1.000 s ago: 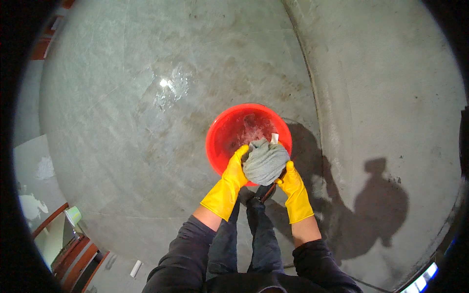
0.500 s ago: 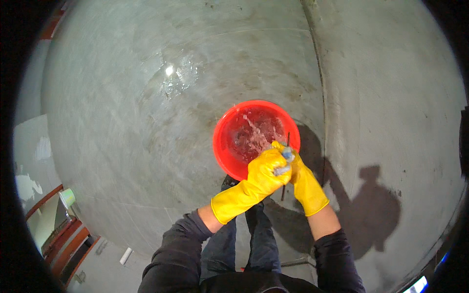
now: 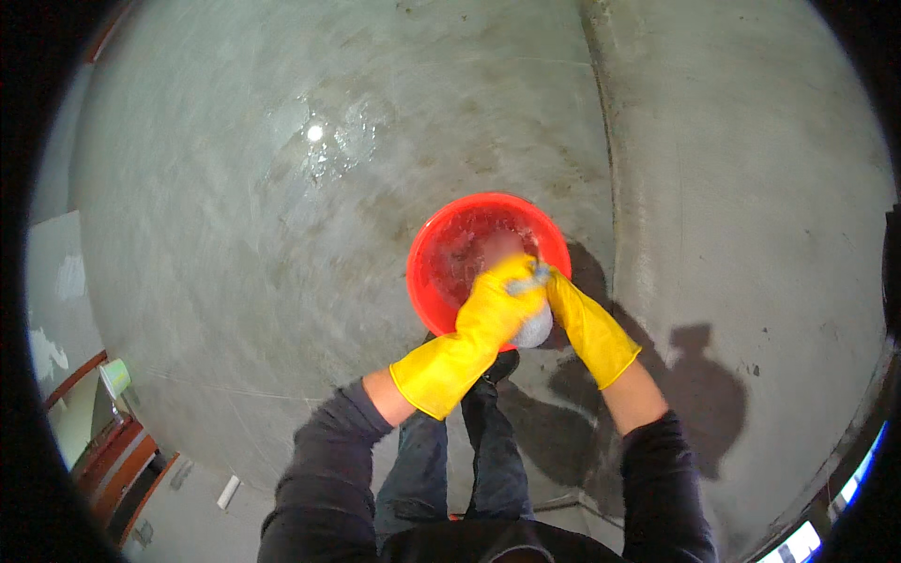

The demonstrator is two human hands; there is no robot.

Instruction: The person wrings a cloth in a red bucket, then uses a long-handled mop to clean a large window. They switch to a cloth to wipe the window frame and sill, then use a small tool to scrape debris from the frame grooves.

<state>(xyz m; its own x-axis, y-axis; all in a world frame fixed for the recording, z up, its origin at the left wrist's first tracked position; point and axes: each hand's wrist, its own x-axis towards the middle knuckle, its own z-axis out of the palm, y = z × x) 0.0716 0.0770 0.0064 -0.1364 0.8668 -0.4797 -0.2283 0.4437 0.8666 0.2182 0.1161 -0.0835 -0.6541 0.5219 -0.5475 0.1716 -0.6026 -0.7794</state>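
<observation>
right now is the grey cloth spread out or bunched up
Bunched up. The grey cloth shows only as a small wad squeezed between the left hand and right hand, over the near rim of the red basin.

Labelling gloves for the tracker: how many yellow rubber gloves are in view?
2. The left yellow rubber glove crosses over the red plastic basin's near rim; the right yellow rubber glove is beside it. Both clutch a grey cloth.

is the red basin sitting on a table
No, the red basin sits on the wet concrete floor, by the person's shoes, under both yellow-gloved hands wringing a grey cloth.
</observation>
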